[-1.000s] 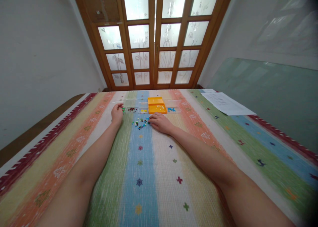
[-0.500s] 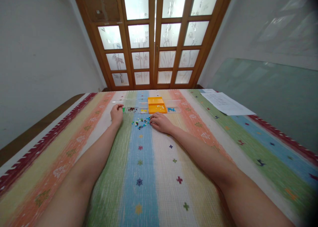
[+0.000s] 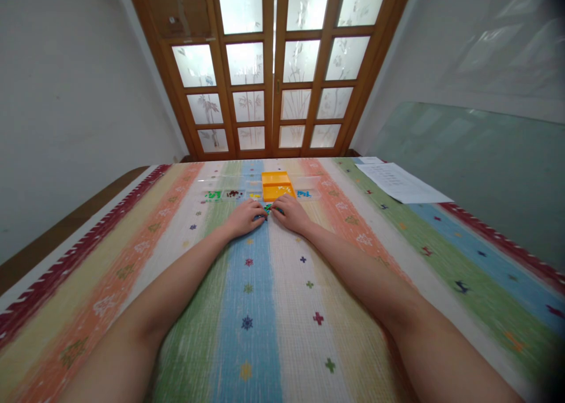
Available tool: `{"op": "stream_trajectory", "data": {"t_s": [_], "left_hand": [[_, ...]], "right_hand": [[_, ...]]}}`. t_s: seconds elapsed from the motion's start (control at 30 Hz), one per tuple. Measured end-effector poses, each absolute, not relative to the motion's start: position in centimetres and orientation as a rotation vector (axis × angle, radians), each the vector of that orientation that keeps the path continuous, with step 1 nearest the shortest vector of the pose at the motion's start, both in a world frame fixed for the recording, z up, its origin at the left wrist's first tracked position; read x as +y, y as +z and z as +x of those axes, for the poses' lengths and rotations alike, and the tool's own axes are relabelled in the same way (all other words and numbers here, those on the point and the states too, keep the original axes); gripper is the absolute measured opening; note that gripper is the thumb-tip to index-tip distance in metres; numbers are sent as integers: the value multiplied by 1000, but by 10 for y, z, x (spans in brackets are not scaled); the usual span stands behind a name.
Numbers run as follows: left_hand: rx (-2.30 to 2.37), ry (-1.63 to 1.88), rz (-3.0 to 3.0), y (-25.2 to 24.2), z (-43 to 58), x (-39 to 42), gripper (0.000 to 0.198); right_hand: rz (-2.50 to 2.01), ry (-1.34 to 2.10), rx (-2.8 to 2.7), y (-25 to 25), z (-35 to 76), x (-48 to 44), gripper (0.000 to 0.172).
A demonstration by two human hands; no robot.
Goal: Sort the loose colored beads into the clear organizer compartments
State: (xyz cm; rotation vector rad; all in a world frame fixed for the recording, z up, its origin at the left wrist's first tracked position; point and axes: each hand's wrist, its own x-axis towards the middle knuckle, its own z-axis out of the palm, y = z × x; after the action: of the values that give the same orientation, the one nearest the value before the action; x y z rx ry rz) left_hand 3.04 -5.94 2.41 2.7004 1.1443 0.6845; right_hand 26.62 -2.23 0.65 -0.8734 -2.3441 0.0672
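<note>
My left hand (image 3: 246, 218) rests on the cloth with its fingers curled in at the left of a pile of small coloured pieces (image 3: 268, 208). From the other side, my right hand (image 3: 290, 213) bends its fingers down onto the same pile. Both sets of fingertips look pinched together, nearly meeting. Whatever is between them is too small or hidden to name. Most of the pile lies behind the hands. Just beyond stands an orange box (image 3: 274, 178), open, with white bits inside. Clear trays beside it hold green pieces (image 3: 213, 195), brown pieces (image 3: 233, 194), yellow pieces (image 3: 255, 195) and blue pieces (image 3: 303, 194).
A striped, patterned cloth (image 3: 251, 344) covers the table. White paper sheets (image 3: 399, 182) lie at the far right, near a pale glass panel (image 3: 477, 150) against the wall. Wooden doors with glass panes (image 3: 251, 106) stand behind the table's far edge.
My left hand has moved right and nearer, from the green pieces to the mixed pile. My right hand stays at the pile, its fingers more bent and slightly farther forward.
</note>
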Motion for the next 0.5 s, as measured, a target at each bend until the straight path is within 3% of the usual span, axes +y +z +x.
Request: {"op": "stream_trajectory", "data": {"t_s": [0.5], "left_hand": [[1250, 819, 2563, 19, 37, -59, 14]], "right_hand": [[-887, 66, -2318, 7, 266, -23, 14]]}}
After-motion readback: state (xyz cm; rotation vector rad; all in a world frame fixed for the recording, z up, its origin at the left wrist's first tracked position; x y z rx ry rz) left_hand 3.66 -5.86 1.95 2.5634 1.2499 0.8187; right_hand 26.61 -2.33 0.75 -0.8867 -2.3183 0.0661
